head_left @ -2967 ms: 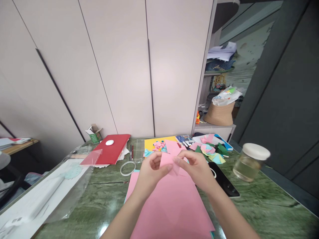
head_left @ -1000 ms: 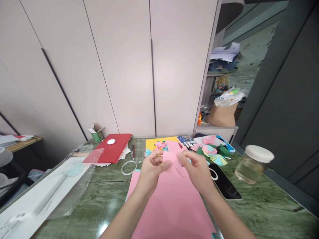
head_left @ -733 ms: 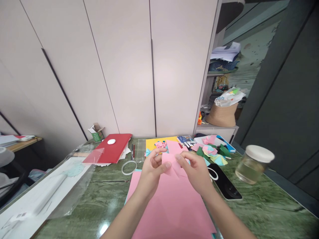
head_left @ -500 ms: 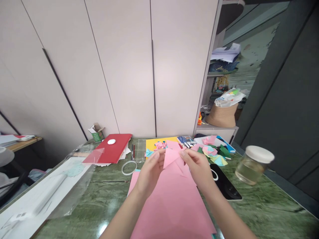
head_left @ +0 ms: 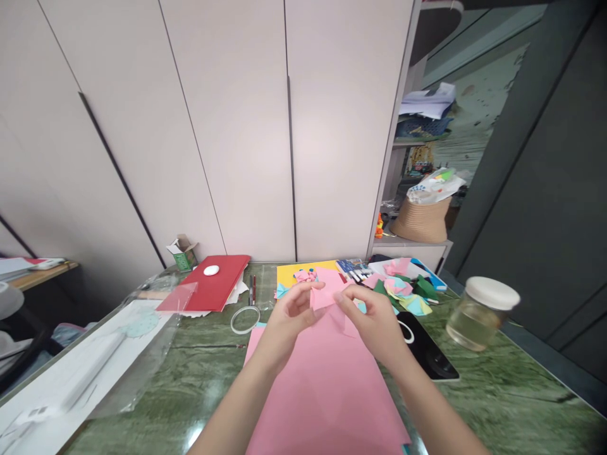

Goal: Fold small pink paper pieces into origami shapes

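Note:
A small folded piece of pink paper is held up between my two hands, above a stack of large pink paper sheets. My left hand grips its left edge, thumb below and fingers behind. On the right side, my right hand pinches the paper between thumb and forefinger. Folded paper shapes in pink, green, yellow and blue lie just beyond my right hand. Behind the held paper, a yellow sheet carries small pink pieces.
A tape roll, pens and a red folder lie to the left. At right are a black tablet with a white ring on it and a lidded jar of liquid. A plastic-sleeved sheet covers the left side.
The fingers of my left hand have curled, its thumb now coming to the paper's lower edge. My right hand has shifted slightly left, and the small paper's flap has changed position.

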{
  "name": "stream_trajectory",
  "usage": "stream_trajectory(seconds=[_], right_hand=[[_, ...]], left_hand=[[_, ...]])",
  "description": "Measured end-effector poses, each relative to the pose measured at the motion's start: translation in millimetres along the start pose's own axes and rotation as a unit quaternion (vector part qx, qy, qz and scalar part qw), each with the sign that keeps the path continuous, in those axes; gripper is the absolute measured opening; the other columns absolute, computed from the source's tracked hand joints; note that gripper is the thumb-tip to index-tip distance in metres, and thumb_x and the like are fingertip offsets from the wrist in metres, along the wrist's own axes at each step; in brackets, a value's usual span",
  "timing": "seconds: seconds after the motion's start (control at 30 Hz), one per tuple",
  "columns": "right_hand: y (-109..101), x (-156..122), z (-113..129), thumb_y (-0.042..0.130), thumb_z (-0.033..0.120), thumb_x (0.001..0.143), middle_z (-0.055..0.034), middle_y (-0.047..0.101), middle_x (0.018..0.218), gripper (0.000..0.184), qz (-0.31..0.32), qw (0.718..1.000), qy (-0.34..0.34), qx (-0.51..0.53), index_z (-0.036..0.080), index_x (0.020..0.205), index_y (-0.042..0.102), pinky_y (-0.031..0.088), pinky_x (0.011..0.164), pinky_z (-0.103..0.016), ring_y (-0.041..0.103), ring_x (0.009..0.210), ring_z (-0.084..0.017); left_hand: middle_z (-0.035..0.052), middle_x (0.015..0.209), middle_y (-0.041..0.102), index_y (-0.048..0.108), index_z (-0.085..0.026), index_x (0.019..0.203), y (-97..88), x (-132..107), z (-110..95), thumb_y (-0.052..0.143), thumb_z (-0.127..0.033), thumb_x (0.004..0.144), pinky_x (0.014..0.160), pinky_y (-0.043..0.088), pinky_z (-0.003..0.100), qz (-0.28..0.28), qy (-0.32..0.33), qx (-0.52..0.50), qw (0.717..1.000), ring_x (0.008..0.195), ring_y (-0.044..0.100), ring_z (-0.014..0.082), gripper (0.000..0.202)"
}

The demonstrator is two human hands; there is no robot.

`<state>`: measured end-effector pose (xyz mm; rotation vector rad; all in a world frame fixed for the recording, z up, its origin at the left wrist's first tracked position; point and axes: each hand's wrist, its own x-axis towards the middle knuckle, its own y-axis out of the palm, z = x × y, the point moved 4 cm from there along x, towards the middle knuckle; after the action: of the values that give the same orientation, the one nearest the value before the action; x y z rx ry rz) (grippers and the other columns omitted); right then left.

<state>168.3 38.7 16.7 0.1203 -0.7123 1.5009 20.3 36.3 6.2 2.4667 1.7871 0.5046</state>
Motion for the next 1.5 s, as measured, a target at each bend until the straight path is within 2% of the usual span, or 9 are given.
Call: stream_trajectory(seconds=[0.23, 0.53, 0.63, 0.77, 1.0, 1.17, 1.27, 1.4, 1.5], right_hand=[[2, 0, 2, 0.057, 0.033, 0.081, 0.0027, 0.049, 0.064, 0.024, 0.033, 0.999, 0.018, 0.004, 0.020, 0.063, 0.047, 0.037, 0.062, -0.026, 0.048, 0.064, -0.014], [1, 1, -2, 0.059, 0.020, 0.077, 0.0031, 0.053, 0.072, 0.002, 0.047, 0.998, 0.026, -0.012, 0.021, 0.076, 0.057, 0.039, 0.066, -0.026, 0.051, 0.069, -0.014], [0, 1, 1, 0.056, 0.021, 0.080, 0.0018, 0.058, 0.079, 0.004, 0.063, 0.998, 0.017, 0.005, 0.022, 0.083, 0.059, 0.040, 0.068, -0.027, 0.053, 0.073, -0.015], [-1, 0, 7, 0.049, 0.030, 0.087, -0.0003, 0.063, 0.086, 0.015, 0.076, 0.996, -0.010, 0.050, 0.022, 0.086, 0.062, 0.041, 0.075, -0.027, 0.057, 0.083, -0.016], [-1, -2, 8, 0.060, 0.032, 0.080, 0.0004, 0.064, 0.074, 0.013, 0.073, 0.996, 0.006, 0.049, 0.021, 0.075, 0.065, 0.041, 0.071, -0.027, 0.057, 0.076, -0.016], [-2, -1, 4, 0.058, 0.031, 0.080, 0.0036, 0.051, 0.057, 0.028, 0.016, 0.999, 0.036, 0.017, 0.019, 0.057, 0.051, 0.036, 0.060, -0.026, 0.048, 0.059, -0.013], [-4, 0, -1, 0.057, 0.036, 0.081, 0.0043, 0.046, 0.056, 0.032, 0.008, 0.999, 0.031, 0.024, 0.019, 0.056, 0.046, 0.033, 0.058, -0.026, 0.043, 0.057, -0.012], [-7, 2, -6, 0.056, 0.038, 0.081, 0.0047, 0.043, 0.056, 0.034, 0.012, 0.999, 0.028, 0.032, 0.019, 0.055, 0.043, 0.031, 0.055, -0.026, 0.038, 0.055, -0.011], [-6, 3, -6, 0.056, 0.037, 0.081, 0.0043, 0.044, 0.056, 0.034, 0.017, 0.998, 0.030, 0.043, 0.019, 0.056, 0.044, 0.033, 0.055, -0.025, 0.040, 0.056, -0.011]], left_hand=[[0.0058, 0.109, 0.064, 0.062, -0.024, 0.104, -0.1, 1, 1, 0.061, -0.006, 0.071, 0.072, 0.046, 0.026, 0.008, 0.007, 0.041, 0.999, 0.093, 0.060, 0.0190, 0.038], [0.0051, 0.095, 0.064, 0.060, -0.021, 0.107, 2.1, 0, -2, 0.064, -0.018, 0.075, 0.071, 0.046, 0.027, -0.018, 0.011, 0.157, 0.987, 0.090, 0.058, 0.0188, 0.033], [0.0032, 0.083, 0.065, 0.062, -0.021, 0.104, -1.4, 0, 1, 0.064, -0.023, 0.077, 0.068, 0.045, 0.027, -0.024, 0.027, 0.175, 0.984, 0.078, 0.059, 0.0163, 0.027], [0.0041, 0.083, 0.067, 0.066, -0.020, 0.092, -6.1, 0, -1, 0.066, -0.021, 0.075, 0.070, 0.045, 0.029, -0.058, 0.050, 0.212, 0.974, 0.080, 0.060, 0.0180, 0.018], [0.0048, 0.084, 0.068, 0.066, -0.019, 0.080, -5.2, -5, -7, 0.066, -0.018, 0.072, 0.069, 0.044, 0.029, -0.076, 0.072, 0.243, 0.964, 0.077, 0.059, 0.0179, 0.008], [0.0032, 0.083, 0.066, 0.069, -0.020, 0.088, -5.9, -1, -4, 0.062, -0.021, 0.076, 0.066, 0.042, 0.026, -0.025, 0.051, 0.225, 0.973, 0.071, 0.055, 0.0148, 0.013], [0.0038, 0.092, 0.067, 0.070, -0.022, 0.096, -7.1, 0, -4, 0.052, -0.016, 0.079, 0.075, 0.042, 0.027, 0.024, 0.046, 0.142, 0.988, 0.082, 0.055, 0.0166, 0.025], [0.0043, 0.098, 0.065, 0.066, -0.022, 0.108, -2.9, -2, -7, 0.045, -0.007, 0.068, 0.077, 0.042, 0.030, 0.119, 0.038, 0.041, 0.991, 0.087, 0.055, 0.0187, 0.048], [0.0033, 0.092, 0.064, 0.065, -0.023, 0.106, -0.3, -3, -9, 0.054, -0.010, 0.071, 0.068, 0.043, 0.026, 0.102, 0.032, 0.069, 0.992, 0.078, 0.055, 0.0160, 0.039]])
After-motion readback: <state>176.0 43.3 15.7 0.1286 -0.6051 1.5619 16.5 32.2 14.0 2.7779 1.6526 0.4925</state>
